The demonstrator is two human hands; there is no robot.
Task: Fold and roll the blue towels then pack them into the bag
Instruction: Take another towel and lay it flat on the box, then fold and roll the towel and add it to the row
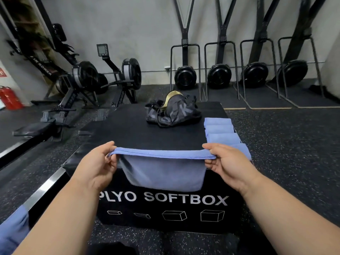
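Observation:
A blue towel (161, 172) hangs folded in the air over the near edge of the black plyo box (147, 133). My left hand (99, 162) pinches its top left corner and my right hand (226, 161) pinches the top right corner, with the upper edge stretched between them. Several rolled blue towels (220, 131) lie in a row along the box's right edge. A black bag (173, 113) with a gold-lined opening sits slumped at the far middle of the box top.
More blue cloth (12, 230) shows at the bottom left corner. Rowing machines (88, 80) stand at the left, ski machines (220, 74) line the back wall, and a red fire extinguisher (9, 98) is at the far left. Speckled rubber floor surrounds the box.

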